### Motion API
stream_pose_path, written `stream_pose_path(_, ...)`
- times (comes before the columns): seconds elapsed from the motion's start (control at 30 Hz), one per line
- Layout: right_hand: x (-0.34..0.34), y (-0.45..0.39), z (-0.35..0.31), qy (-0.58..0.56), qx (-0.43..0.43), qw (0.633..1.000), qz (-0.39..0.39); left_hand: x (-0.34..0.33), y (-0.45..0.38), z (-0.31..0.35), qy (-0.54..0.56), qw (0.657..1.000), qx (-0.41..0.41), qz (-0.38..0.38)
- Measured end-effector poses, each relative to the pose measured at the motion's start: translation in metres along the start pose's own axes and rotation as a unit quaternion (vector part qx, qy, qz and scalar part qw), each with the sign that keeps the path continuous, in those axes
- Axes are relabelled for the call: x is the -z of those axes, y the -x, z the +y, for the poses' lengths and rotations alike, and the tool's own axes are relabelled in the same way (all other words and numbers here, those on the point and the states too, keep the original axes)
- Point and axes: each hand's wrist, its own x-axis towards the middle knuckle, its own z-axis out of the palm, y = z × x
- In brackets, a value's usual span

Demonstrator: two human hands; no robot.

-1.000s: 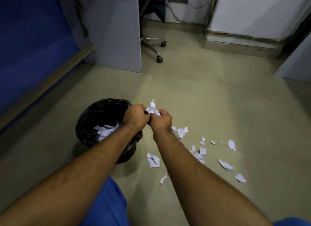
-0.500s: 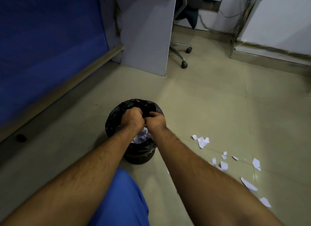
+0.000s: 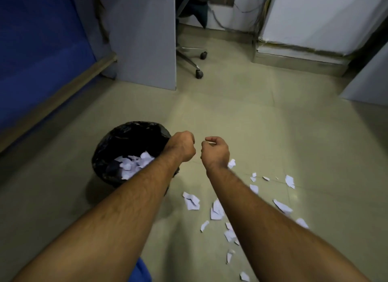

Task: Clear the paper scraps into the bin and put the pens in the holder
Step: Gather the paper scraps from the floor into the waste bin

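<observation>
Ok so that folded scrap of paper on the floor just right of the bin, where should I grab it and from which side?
A judgement: pinch the scrap at its raised, creased upper edge, coming straight down from above with the right hand. It lies nearly flat on the floor, so only the lifted fold offers a grip.

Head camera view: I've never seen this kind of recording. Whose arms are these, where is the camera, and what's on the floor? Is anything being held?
There is no machine here. A person wears a wide-angle camera on the head, looking forward and down, so the two bare forearms reaching into the picture are that person's own.

The left hand is beside the rim of a bin lined with a black bag, with white paper scraps already inside. The right hand is just right of it. Both have their fingers loosely curled, and no paper shows in either.

More torn paper scraps lie scattered on the tiled floor to the right of the bin. An office chair's wheeled base stands farther back. No pens or holder are visible.
</observation>
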Motion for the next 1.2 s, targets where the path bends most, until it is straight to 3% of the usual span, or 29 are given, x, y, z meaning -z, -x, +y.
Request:
stream_pose_path(0.2, 0.089, -0.009, 0.113, 0.082, -0.109, 0.990, 0.047, -0.123, 0.032, 0.030, 0.015, 0.991, -0.028, -0.134)
stream_pose_path(0.4, 0.159, 0.018, 0.217, 0.251, -0.145, 0.956, 0.050, -0.236, 0.083, 0.055, -0.037, 0.968, -0.078, -0.237)
stream_pose_path(0.53, 0.194, 0.029, 0.267, 0.422, -0.189, 0.883, 0.084, -0.284, 0.103, 0.062, -0.162, 0.965, -0.074, -0.194)
stream_pose_path(0.6, 0.208, 0.029, 0.284, 0.411, -0.265, 0.869, 0.073, -0.295, 0.101, 0.060, -0.188, 0.970, -0.013, -0.153)
stream_pose_path(0.67, 0.213, 0.028, 0.302, 0.389, -0.287, 0.872, 0.074, -0.307, 0.097, 0.057, -0.172, 0.973, 0.036, -0.152)
stream_pose_path(0.73, 0.208, 0.031, 0.314, 0.412, -0.226, 0.880, 0.067, -0.318, 0.097, 0.056, -0.154, 0.970, 0.027, -0.185)
stream_pose_path(0.8, 0.199, 0.036, 0.324, 0.412, -0.096, 0.905, 0.049, -0.325, 0.103, 0.056, -0.155, 0.967, -0.046, -0.196)
stream_pose_path(0.87, 0.195, 0.039, 0.328, 0.351, 0.015, 0.935, 0.047, -0.326, 0.107, 0.057, -0.151, 0.963, -0.116, -0.189)
stream_pose_path(0.93, 0.194, 0.034, 0.327, 0.306, 0.060, 0.946, 0.082, -0.321, 0.102, 0.057, -0.139, 0.964, -0.146, -0.170)
stream_pose_path(1.03, 0.202, 0.012, 0.320, 0.398, 0.055, 0.911, 0.090, -0.314, 0.089, 0.060, -0.146, 0.958, -0.163, -0.185)
stream_pose_path(1.13, 0.210, -0.009, 0.316, 0.477, 0.003, 0.877, -0.059, -0.319, 0.077, 0.065, -0.223, 0.921, -0.163, -0.276)
stream_pose_path(1.2, 0.208, -0.015, 0.314, 0.498, 0.034, 0.853, -0.151, -0.326, 0.078, 0.062, -0.266, 0.896, -0.180, -0.306)
